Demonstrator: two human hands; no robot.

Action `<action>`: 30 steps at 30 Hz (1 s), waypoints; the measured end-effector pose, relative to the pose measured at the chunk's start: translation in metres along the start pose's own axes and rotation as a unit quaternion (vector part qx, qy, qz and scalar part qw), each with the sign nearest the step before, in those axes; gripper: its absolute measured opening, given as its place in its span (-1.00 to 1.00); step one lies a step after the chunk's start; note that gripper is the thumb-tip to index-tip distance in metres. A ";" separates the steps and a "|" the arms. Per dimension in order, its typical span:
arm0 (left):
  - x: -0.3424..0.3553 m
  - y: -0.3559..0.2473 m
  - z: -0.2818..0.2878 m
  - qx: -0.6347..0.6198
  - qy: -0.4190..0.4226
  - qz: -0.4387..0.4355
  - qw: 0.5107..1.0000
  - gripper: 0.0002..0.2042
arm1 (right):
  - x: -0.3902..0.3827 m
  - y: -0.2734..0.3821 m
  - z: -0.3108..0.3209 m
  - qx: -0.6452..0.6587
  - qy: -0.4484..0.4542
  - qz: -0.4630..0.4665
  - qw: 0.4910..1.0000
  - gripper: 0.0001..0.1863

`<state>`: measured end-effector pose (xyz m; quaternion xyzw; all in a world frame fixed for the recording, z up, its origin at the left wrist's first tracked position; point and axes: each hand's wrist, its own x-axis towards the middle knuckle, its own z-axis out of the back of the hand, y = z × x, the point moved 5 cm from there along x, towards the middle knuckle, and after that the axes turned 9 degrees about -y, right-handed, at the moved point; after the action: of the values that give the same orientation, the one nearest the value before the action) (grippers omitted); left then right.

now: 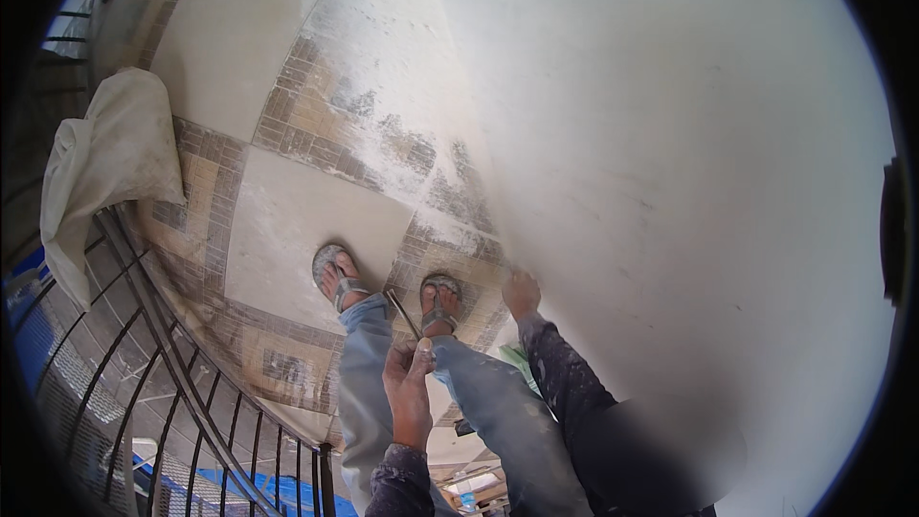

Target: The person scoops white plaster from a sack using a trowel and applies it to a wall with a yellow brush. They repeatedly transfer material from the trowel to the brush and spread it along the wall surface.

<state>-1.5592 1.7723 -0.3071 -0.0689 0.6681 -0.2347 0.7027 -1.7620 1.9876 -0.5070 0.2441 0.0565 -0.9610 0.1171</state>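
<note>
My left hand [409, 393] is raised at the lower middle, fingers closed on a thin metal tool [401, 312] whose long end points up and left. My right hand [522, 295] is against or very close to the pale, dusty wall [689, 163] on the right, its fingers curled; what it holds, if anything, is hidden. My two sandalled feet [335, 273] stand on the patterned tile floor [287, 215], which has white powder along the foot of the wall.
A curved black metal railing [144, 306] runs along the left and lower left, with a pale sack [120, 144] draped at it. Blue sheeting [33, 335] shows through the bars. A light green object [517, 364] lies partly hidden behind my right forearm.
</note>
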 end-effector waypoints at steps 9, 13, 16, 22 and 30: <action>0.004 -0.008 0.006 -0.024 -0.015 -0.008 1.000 -0.83 | 0.120 0.254 0.147 0.276 -0.159 0.192 0.928 -0.77; 0.007 -0.008 0.002 -0.021 -0.012 0.008 1.000 -0.81 | 0.023 0.163 0.124 0.305 -0.159 0.142 0.928 -0.78; 0.007 -0.010 0.001 -0.026 -0.013 0.017 0.999 -0.80 | -0.031 0.051 0.046 0.255 -0.029 -0.060 0.965 -0.64; 0.007 -0.016 0.002 -0.026 0.007 0.022 0.999 -0.80 | 0.067 0.117 0.021 0.295 -0.178 -0.004 0.939 -0.61; 0.009 -0.018 0.003 0.009 0.003 0.017 1.000 -0.81 | 0.140 0.311 0.181 0.445 -0.109 0.104 0.883 -0.65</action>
<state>-1.5605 1.7516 -0.3077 -0.0503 0.6692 -0.2290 0.7051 -1.8856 1.6290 -0.4324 0.1687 -0.4160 -0.8879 0.1005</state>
